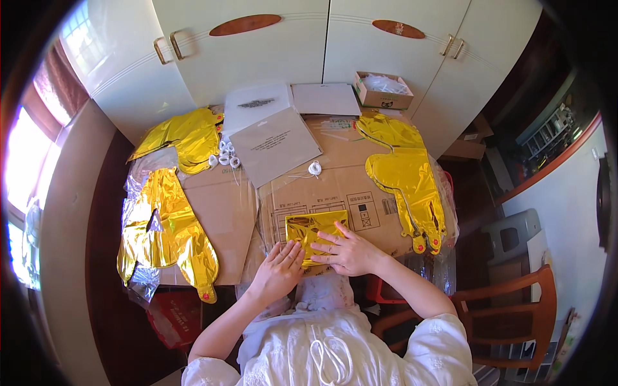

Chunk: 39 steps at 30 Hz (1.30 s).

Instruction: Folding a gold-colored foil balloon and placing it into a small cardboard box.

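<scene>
A shiny gold foil balloon (315, 225), folded to a flat rectangle, lies on the cardboard near the table's front edge. My left hand (280, 265) rests flat at its lower left corner, fingers stretched out and close together. On its right side my right hand (349, 251) presses down with fingers spread. Neither hand grips anything. Flat, unfolded gold foil balloons lie to the left (174, 225) and to the right (409, 180), some with small red spots at their ends.
Cardboard (219, 219) covers the table. Grey printed sheets (277, 147), small rolls of white string (314, 168) and a box of clear plastic pieces (383, 90) are toward the back, before white cabinets (257, 51). A wooden chair (505, 315) stands at right.
</scene>
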Available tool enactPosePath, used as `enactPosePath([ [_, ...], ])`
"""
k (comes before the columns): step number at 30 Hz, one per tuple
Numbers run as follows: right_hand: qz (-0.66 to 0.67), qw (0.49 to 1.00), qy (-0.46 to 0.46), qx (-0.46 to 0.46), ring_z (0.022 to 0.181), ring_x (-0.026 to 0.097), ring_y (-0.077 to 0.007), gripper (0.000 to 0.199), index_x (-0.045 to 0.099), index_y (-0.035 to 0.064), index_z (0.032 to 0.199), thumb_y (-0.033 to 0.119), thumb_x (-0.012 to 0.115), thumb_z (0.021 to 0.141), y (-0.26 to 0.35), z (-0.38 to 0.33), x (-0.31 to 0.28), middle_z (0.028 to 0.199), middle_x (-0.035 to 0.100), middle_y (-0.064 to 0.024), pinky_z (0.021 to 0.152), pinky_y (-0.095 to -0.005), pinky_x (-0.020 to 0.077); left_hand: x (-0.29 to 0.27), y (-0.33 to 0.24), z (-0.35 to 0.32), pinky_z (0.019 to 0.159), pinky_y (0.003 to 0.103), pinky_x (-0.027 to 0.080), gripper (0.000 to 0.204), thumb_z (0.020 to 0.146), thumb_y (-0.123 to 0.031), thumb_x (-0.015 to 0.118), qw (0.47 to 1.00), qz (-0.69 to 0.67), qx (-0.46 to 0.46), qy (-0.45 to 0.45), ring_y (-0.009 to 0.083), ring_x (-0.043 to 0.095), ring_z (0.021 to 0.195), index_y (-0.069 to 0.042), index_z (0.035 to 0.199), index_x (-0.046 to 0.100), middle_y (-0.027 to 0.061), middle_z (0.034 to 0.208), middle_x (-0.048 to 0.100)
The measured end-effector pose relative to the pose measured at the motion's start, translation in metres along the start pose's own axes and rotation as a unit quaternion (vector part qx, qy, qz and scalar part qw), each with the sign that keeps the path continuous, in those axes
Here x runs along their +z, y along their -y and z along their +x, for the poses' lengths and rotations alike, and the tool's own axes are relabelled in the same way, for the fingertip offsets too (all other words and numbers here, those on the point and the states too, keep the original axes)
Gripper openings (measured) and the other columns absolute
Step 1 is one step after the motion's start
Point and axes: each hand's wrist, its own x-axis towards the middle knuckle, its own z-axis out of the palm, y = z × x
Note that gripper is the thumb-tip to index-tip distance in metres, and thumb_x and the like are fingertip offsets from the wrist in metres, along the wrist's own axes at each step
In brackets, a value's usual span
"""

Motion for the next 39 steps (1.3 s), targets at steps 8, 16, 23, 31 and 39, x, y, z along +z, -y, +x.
enactPosePath([
  [8, 0.066, 0.98, -0.112, 0.151, 0.141, 0.037, -0.0312, 0.054, 0.049, 0.0046, 0.14, 0.029, 0.057, 0.092, 0.007, 0.031, -0.011, 0.147, 0.046, -0.0142, 0.117, -0.0538, 0.0222, -0.005, -0.003, -0.004, 0.113, 0.051, 0.031, 0.063, 0.089, -0.038, 0.063, 0.999, 0.023, -0.001, 0.046, 0.0345, 0.046, 0.135, 0.004, 0.134, 0.053, 0.0209, 0.14, 0.052],
  [16, -0.036, 0.984, -0.04, 0.168, 0.146, 0.027, -0.0322, 0.062, 0.041, 0.0119, 0.147, 0.05, 0.044, 0.098, 0.003, 0.034, 0.011, 0.155, 0.035, -0.0131, 0.118, -0.0572, 0.0146, -0.009, -0.005, -0.002, 0.113, 0.052, 0.032, 0.063, 0.087, -0.039, 0.065, 0.999, 0.02, -0.004, 0.042, 0.0329, 0.047, 0.134, 0.003, 0.132, 0.055, 0.0214, 0.138, 0.054],
  [23, -0.047, 0.983, 0.006, 0.179, 0.147, 0.023, -0.033, 0.063, 0.041, 0.016, 0.147, 0.052, 0.045, 0.096, 0.003, 0.037, 0.005, 0.156, 0.034, -0.0097, 0.117, -0.0608, 0.013, -0.01, -0.004, 0.036, 0.113, 0.048, 0.033, 0.069, 0.088, -0.044, 0.063, 0.996, -0.036, -0.074, 0.017, 0.0336, 0.047, 0.134, 0.007, 0.134, 0.05, 0.024, 0.136, 0.054],
  [31, -0.05, 0.983, 0.014, 0.177, 0.147, 0.024, -0.0332, 0.066, 0.04, 0.0149, 0.147, 0.051, 0.05, 0.093, 0.001, 0.037, 0.01, 0.156, 0.033, -0.0104, 0.117, -0.0598, 0.014, 0.028, 0.01, 0.056, 0.117, 0.046, 0.024, 0.092, 0.092, -0.065, 0.044, 0.994, 0.028, -0.109, -0.005, 0.0375, 0.034, 0.141, 0.011, 0.142, 0.037, 0.0281, 0.148, 0.038],
  [39, -0.027, 0.969, -0.033, 0.244, 0.148, 0.018, -0.0374, 0.092, 0.03, -0.003, 0.149, 0.062, 0.052, 0.087, 0.0, 0.028, 0.015, 0.156, 0.025, -0.0255, 0.119, -0.0576, 0.01, 0.019, 0.007, 0.048, 0.117, 0.06, 0.013, 0.103, 0.087, -0.074, 0.04, 0.979, 0.082, -0.176, 0.065, 0.0374, 0.024, 0.146, 0.012, 0.144, 0.033, 0.0284, 0.152, 0.032],
])
